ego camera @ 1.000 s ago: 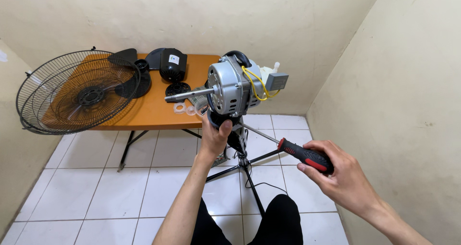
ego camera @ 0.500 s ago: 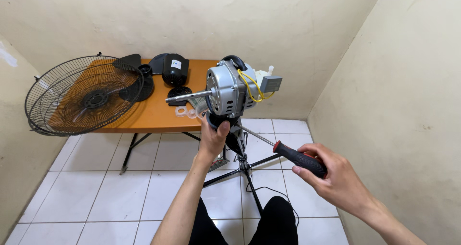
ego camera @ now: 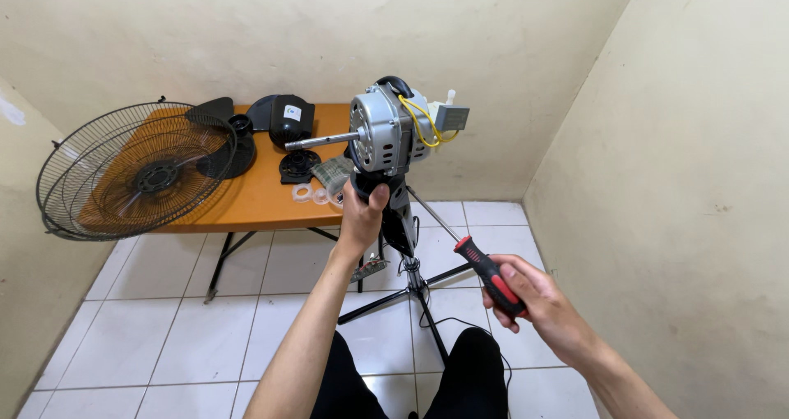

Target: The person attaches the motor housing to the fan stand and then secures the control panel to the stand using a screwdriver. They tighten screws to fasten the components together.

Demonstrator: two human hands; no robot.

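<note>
At centre frame, a bare fan motor [ego camera: 380,131] sits atop a black stand neck [ego camera: 399,222], shaft pointing left. The left hand [ego camera: 362,218] wraps the neck just under the motor, fingers curled tight around it; the fingertips are hidden behind the neck. The right hand [ego camera: 526,300], nearer and lower right, grips a red-and-black screwdriver [ego camera: 481,263] by its handle, fingers closed over it. The thin shank runs up and left toward the underside of the motor; its tip is lost behind the neck, contact cannot be told. The stand's tripod legs [ego camera: 411,292] are partly cut by the person's knees. Far left, on the orange folding table [ego camera: 263,193]: a wire fan guard [ego camera: 136,168] overhanging the edge, black housing parts [ego camera: 292,122], small clear rings [ego camera: 308,194] hard to make out.
</note>
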